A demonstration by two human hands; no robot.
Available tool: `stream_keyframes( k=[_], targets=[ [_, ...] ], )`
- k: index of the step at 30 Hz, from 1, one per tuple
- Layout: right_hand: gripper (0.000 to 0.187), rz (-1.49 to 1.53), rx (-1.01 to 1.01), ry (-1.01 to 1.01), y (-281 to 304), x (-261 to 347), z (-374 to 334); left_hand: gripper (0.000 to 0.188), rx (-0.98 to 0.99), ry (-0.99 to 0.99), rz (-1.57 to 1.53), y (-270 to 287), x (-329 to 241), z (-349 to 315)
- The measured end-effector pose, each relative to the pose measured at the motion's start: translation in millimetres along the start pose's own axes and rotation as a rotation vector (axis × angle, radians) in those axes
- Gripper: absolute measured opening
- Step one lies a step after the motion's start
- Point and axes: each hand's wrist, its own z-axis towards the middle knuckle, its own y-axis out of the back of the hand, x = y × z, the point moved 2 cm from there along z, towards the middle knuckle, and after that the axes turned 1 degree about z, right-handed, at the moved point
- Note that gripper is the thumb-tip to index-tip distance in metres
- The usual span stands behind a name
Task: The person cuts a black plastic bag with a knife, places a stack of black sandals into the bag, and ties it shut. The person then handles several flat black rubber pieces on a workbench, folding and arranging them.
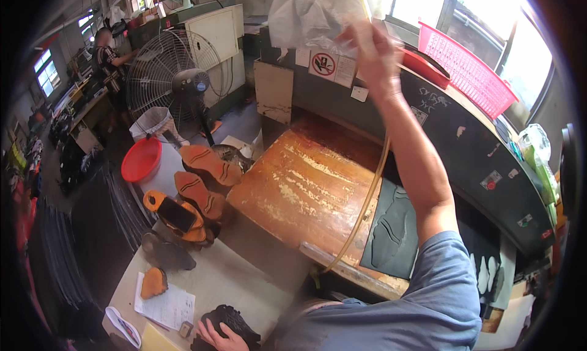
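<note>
My right hand (376,54) is raised at the far side, its fingers smeared by motion, in front of a clear plastic bag (312,15). Whether it grasps anything cannot be made out. At the near edge of the pale table (244,262), my left hand (223,337) has its fingers over a dark stack of black pieces (235,319). Beneath my right arm a black sheet (390,229) with sole-shaped outlines lies on a worn brown board (293,180). A tan strip (365,219) curves across the board.
Orange sole-shaped pieces (211,163), a phone (177,215) and papers (171,306) stand or lie at left. Beyond are a red basin (142,160), a large fan (174,79) and another person (110,64). A pink basket (468,67) sits on the dark machine (465,143).
</note>
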Motion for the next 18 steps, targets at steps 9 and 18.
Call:
stream_keyframes(
  k=[9, 18],
  targets=[
    [0.037, -0.367, -0.004, -0.418, 93, -236, 66, 0.035, 0.159, 0.009, -0.072, -34, -33, 26],
    [0.033, -0.699, 0.199, -0.207, 40, -345, 91, 0.023, 0.290, 0.044, -0.252, -57, -62, 28]
  ],
)
